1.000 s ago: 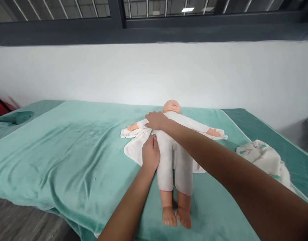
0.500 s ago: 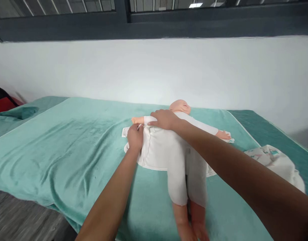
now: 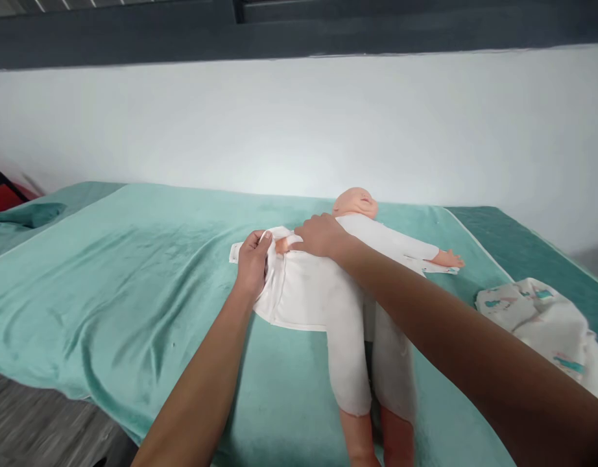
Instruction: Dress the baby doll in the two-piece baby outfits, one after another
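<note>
A baby doll (image 3: 347,350) in white cloth lies on its back, its head toward the wall and its bare feet toward me. Spread under its trunk is a white baby shirt (image 3: 299,298). My left hand (image 3: 253,264) pinches the shirt's edge at the left, lifting the cloth beside the doll's small hand (image 3: 281,246). Closed around the doll's arm on that side is my right hand (image 3: 321,235), near the wrist. The doll's other arm (image 3: 410,245) stretches out to the right, over a strip of the shirt. My right forearm hides part of the doll's trunk.
Green plush blanket (image 3: 148,279) covers the bed, with wrinkles at the left. A crumpled white printed cloth (image 3: 537,311) lies at the right. Behind the bed stands a white wall (image 3: 279,130). Something red and black (image 3: 2,191) shows at the left edge.
My left hand has shifted slightly left and raised the shirt's edge. The doll's arm under my right hand now lies against the lifted cloth. The view has tilted down a little.
</note>
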`<state>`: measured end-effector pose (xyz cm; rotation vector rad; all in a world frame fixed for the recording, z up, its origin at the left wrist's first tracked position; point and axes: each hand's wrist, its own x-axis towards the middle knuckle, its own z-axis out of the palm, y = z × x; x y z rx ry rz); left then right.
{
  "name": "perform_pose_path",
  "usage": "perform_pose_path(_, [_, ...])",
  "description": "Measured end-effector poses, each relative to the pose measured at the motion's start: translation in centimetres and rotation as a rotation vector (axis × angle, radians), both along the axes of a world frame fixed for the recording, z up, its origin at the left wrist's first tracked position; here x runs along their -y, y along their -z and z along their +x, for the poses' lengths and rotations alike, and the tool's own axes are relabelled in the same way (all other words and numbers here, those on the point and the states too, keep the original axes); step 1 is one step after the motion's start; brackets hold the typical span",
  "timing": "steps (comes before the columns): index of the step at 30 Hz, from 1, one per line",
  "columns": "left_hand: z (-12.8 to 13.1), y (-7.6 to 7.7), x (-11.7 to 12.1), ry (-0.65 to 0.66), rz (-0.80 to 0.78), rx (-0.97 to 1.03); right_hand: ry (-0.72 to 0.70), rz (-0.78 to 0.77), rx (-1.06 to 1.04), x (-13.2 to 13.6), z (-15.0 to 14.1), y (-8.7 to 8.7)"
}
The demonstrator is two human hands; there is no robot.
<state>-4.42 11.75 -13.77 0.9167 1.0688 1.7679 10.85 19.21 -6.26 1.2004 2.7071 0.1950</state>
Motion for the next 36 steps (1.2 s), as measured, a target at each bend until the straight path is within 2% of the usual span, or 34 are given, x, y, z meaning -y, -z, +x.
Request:
perform_pose_path(4, [1.3, -0.7, 0.1, 0.18, -0.029, 0.152, 0.0, 0.006, -0.041, 0.0, -0.1, 0.2])
perform_pose_path(9, [3.9, -1.6, -0.5, 0.325, -0.043, 0.271, 0.036, 0.039, -0.057, -0.2, -0.4, 0.9])
perform_pose_path(12, [4.7, -1.7, -0.8, 0.316, -0.035, 0.325, 0.046, 0.029, -0.068, -0.3, -0.6, 1.2])
perform_pose_path(16, [3.9, -0.6, -1.0, 0.202, -0.023, 0.286, -0.005, 0.048, -0.144, 0.2, 0.2, 0.7])
perform_pose_path(19, [3.1, 0.4, -1.0, 0.164, -0.04, 0.219, 0.017, 0.081, -0.374, 1.1, 2.6, 0.0])
perform_pose_path(21, [3.0, 0.7, -0.8, 0.156, -0.059, 0.183, 0.125, 0.14, -0.591, 1.7, 5.2, -0.3])
perform_pose_path(24, [3.1, 0.4, -0.6, 0.123, -0.071, 0.118, 0.456, 0.316, -0.819, 2.5, 10.2, 0.1])
perform_pose_path(26, [3.3, 0.2, -0.5, 0.107, -0.069, 0.073, 0.722, 0.414, -0.83, 3.0, 13.4, 1.1])
perform_pose_path(28, [3.4, 0.1, -0.4, 0.095, -0.068, 0.038, 0.899, 0.284, -0.754, 3.4, 15.8, 2.2])
perform_pose_path(31, [3.4, 0.2, -0.4, 0.065, -0.067, 0.014, 0.87, 0.143, -0.738, 3.8, 17.6, 3.7])
perform_pose_path(36, [3.4, -0.1, -0.1, 0.027, -0.076, 0.021, 0.714, 0.056, -1.108, 3.8, 17.4, 4.3])
